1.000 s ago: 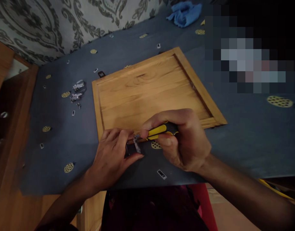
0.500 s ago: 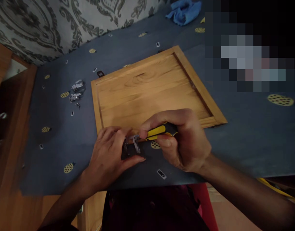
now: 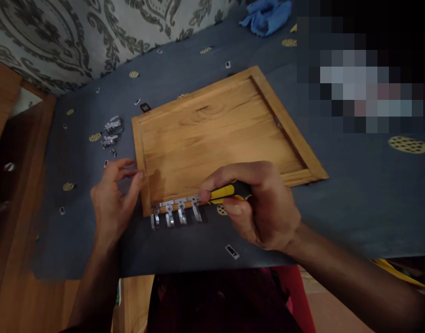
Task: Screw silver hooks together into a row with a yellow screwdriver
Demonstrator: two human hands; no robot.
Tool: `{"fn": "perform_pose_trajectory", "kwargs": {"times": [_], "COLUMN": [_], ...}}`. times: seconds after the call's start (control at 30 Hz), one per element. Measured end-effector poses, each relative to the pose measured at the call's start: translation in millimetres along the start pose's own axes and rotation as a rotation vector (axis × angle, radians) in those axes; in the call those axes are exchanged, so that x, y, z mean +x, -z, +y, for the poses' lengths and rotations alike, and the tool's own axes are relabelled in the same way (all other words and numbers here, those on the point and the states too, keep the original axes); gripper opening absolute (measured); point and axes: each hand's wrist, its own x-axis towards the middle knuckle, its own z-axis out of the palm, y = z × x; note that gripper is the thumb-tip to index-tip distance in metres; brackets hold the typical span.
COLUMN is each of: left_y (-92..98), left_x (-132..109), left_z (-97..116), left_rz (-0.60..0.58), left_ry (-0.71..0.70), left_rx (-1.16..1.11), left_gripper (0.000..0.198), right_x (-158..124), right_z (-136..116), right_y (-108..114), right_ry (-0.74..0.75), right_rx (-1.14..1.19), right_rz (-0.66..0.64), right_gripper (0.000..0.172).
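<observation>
A framed wooden panel [image 3: 215,134] lies flat on a dark blue patterned cloth [image 3: 337,203]. Along its near edge sits a metal hook rail [image 3: 174,210] with several hooks hanging over the cloth. My right hand [image 3: 257,203] grips a yellow and black screwdriver [image 3: 228,192], its tip at the rail's right end. My left hand [image 3: 111,196] hovers by the panel's left edge, its fingers loosely curled with the fingertips touching the frame; nothing shows in it.
Loose metal fittings [image 3: 111,132] lie on the cloth left of the panel. A crumpled blue rag [image 3: 266,18] sits at the far edge. A patterned wall [image 3: 77,37] rises behind. Wooden furniture [image 3: 11,222] stands at the left.
My left hand has let go of the hook rail and moved left to the panel's edge, uncovering the whole rail. The right hand with the screwdriver has stayed in place.
</observation>
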Motion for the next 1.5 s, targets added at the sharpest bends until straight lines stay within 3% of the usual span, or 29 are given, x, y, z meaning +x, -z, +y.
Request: {"fn": "perform_pose_trajectory", "kwargs": {"times": [0.17, 0.53, 0.67, 0.73, 0.8, 0.87, 0.93, 1.17, 1.5], "left_y": [0.5, -14.1, -5.8, 1.5, 6.9, 7.9, 4.4, -14.2, -20.7], "left_x": [11, 19, 11, 0, -15, -30, -40, -48, -52], "left_z": [-21, -44, -25, -5, 17, 33, 44, 45, 42], "left_rz": [0.123, 0.069, 0.075, 0.031, -0.129, -0.297, -0.366, -0.352, -0.336], "left_ry": [0.078, 0.178, 0.139, 0.007, -0.153, -0.264, -0.336, -0.466, -0.454], "left_rx": [0.000, 0.033, 0.009, 0.006, -0.022, -0.047, -0.048, -0.037, -0.068], "left_gripper": [0.009, 0.023, 0.018, 0.015, 0.022, 0.041, 0.049, 0.057, 0.050], "right_x": [-1, -4, -5, -5, -5, -5, -5, -2, 0], "right_z": [-2, -2, -1, 0, 0, 1, 1, 1, 0], "right_y": [-1, -6, -6, -7, -6, -6, -5, -1, 2], "right_ry": [0.036, 0.125, 0.131, 0.127, 0.135, 0.132, 0.103, 0.012, -0.004], "right_rx": [-0.052, -0.187, -0.190, -0.193, -0.183, -0.154, -0.119, -0.020, 0.016], "right_rz": [0.001, 0.104, 0.112, 0.124, 0.123, 0.101, 0.060, 0.014, 0.008], "right_gripper": [0.017, 0.011, 0.010, 0.010, 0.010, 0.008, 0.007, 0.006, 0.007]}}
